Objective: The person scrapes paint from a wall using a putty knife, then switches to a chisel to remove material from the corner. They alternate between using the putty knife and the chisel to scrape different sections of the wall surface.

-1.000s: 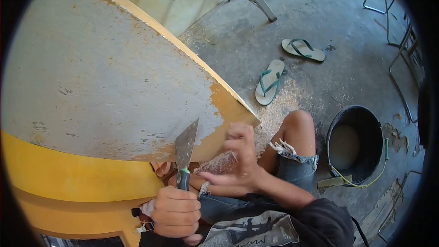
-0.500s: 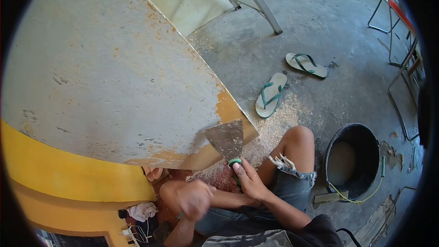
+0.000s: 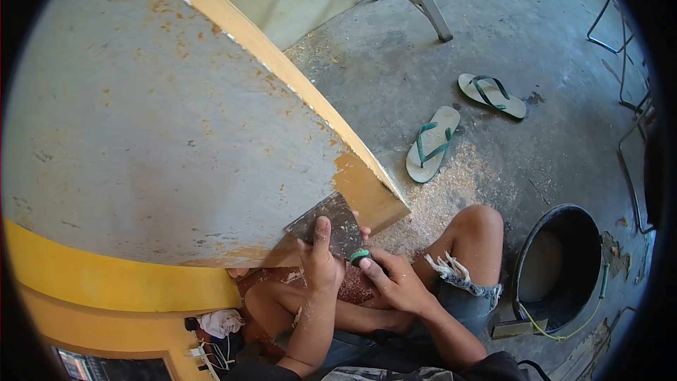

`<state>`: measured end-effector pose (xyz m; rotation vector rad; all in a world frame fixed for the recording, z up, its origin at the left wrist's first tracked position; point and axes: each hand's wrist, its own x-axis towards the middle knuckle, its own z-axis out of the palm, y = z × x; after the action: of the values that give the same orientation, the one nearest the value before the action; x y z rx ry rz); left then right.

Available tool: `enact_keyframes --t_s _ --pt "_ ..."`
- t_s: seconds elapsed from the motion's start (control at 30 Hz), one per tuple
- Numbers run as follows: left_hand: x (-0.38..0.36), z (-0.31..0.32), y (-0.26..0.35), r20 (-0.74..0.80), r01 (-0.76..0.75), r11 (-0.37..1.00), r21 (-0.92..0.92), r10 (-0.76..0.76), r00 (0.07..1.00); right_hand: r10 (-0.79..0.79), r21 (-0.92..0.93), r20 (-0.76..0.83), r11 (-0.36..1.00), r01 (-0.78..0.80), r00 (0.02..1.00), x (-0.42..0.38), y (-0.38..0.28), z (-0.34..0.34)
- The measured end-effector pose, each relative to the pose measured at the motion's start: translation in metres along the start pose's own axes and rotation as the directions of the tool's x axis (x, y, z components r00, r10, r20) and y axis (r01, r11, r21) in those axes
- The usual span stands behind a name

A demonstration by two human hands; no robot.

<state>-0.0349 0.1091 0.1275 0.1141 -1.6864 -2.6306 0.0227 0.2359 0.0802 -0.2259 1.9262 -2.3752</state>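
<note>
A wide metal scraper [image 3: 341, 229] with a green and black handle lies with its blade edge against the grey, partly peeled panel [image 3: 176, 120]. My right hand [image 3: 396, 279] is closed round the scraper's handle. My left hand [image 3: 322, 257] grips the scraper's blade, its thumb on the upper face and some fingers behind it. Near the blade, the panel's lower corner shows bare orange-brown patches where the grey coat is gone.
Pale flakes [image 3: 451, 190] cover the floor beyond the panel's corner. Two flip-flops [image 3: 433, 144] lie there. On the right stands a black bucket [image 3: 557, 268] with a yellow handle. Ladder legs [image 3: 423, 0] stand at the top; cables [image 3: 215, 353] lie at lower left.
My left hand has moved up and right from over my leg onto the scraper's blade. The blade has tilted and shifted slightly left and down. The view has shifted a little.
</note>
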Motion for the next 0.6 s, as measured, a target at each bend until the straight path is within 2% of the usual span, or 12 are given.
enact_keyframes --t_s 0.1,0.17,0.4,0.43,0.5,0.53,0.6 --pt "-0.003 0.002 -0.004 -0.041 -0.017 1.000 -0.012 0.017 0.999 0.034 -0.013 -0.034 0.999 -0.034 0.999 -0.003 0.005 -0.005" --pt "-0.004 0.004 -0.006 -0.063 -0.023 1.000 -0.013 0.022 0.998 0.078 -0.101 -0.035 0.992 -0.082 0.996 -0.006 0.011 -0.005" --pt "-0.002 0.011 -0.001 -0.062 -0.076 0.995 -0.066 0.072 0.995 0.125 -0.104 -0.090 0.985 -0.134 0.988 -0.003 -0.007 -0.002" --pt "-0.004 0.012 -0.001 -0.067 -0.070 0.995 -0.065 0.066 0.996 0.096 -0.085 -0.110 0.991 -0.105 0.989 -0.002 -0.012 0.000" --pt "-0.005 0.016 0.001 -0.100 -0.073 0.997 -0.023 0.070 0.992 0.055 -0.072 -0.126 0.995 -0.065 0.990 -0.004 -0.012 0.000" --pt "-0.007 0.020 -0.003 -0.169 -0.094 0.996 0.005 0.093 0.981 0.079 -0.085 -0.119 0.992 -0.089 0.990 -0.009 -0.005 -0.001" --pt "-0.006 0.016 -0.005 -0.157 -0.073 0.997 -0.015 0.070 0.985 0.116 -0.095 -0.111 0.987 -0.127 0.987 -0.010 -0.004 -0.001"
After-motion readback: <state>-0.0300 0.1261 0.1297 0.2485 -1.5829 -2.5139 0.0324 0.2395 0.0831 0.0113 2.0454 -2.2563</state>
